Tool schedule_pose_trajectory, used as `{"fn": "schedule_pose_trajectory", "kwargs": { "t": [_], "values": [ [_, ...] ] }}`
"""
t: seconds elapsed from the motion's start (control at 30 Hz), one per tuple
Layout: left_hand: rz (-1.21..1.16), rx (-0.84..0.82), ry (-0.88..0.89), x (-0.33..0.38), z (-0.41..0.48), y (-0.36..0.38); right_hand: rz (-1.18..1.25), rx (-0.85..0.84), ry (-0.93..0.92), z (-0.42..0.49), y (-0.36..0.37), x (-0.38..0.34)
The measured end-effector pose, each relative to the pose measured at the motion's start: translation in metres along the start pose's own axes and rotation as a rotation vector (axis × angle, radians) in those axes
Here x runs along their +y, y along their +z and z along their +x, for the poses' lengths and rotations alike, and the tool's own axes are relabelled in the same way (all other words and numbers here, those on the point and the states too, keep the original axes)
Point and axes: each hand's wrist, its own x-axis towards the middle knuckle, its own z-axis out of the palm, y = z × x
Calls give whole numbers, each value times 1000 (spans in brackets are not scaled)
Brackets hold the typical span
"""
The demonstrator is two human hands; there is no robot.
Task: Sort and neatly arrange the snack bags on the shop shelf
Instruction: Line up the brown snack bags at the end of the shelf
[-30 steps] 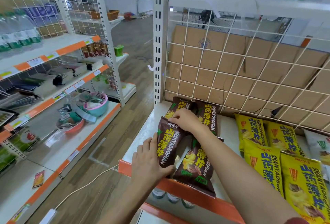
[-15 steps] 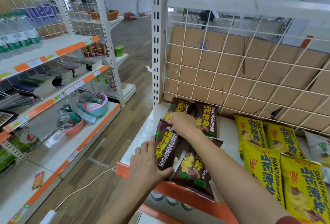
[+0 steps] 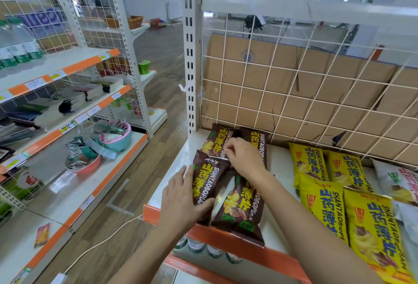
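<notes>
Several brown snack bags lie at the left end of the white shelf. My left hand grips the lower left edge of the front left brown bag, thumb across its face. My right hand pinches that bag's top edge, where it overlaps two rear brown bags. Another brown bag lies beside it at the orange shelf lip. Several yellow snack bags lie in rows to the right.
A white wire grid backed by cardboard closes the shelf's rear, with a slotted post at its left corner. White snack bags lie at the far right. Across the wooden aisle stands another shelving unit with bowls and bottles.
My right hand has slid slightly back toward the top edge of the front left bag. My left hand keeps its hold on that bag's lower left side; the bag has shifted little.
</notes>
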Motion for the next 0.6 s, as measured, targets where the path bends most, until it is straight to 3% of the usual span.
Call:
{"fn": "schedule_pose_trajectory", "kwargs": {
  "t": [0.13, 0.27, 0.43, 0.6],
  "values": [
    [45, -6, 63, 7, 0, 4, 51, 77, 102, -25, -19, 16],
    [-67, 102, 191, 22, -3, 9, 62, 98, 187, -52, -31, 36],
    [-223, 79, 310, 56, -14, 16, 11, 4, 239, -78, -34, 49],
    [-140, 9, 296, 73, -28, 33, -52, -87, 252, -74, -31, 53]
  ]
}}
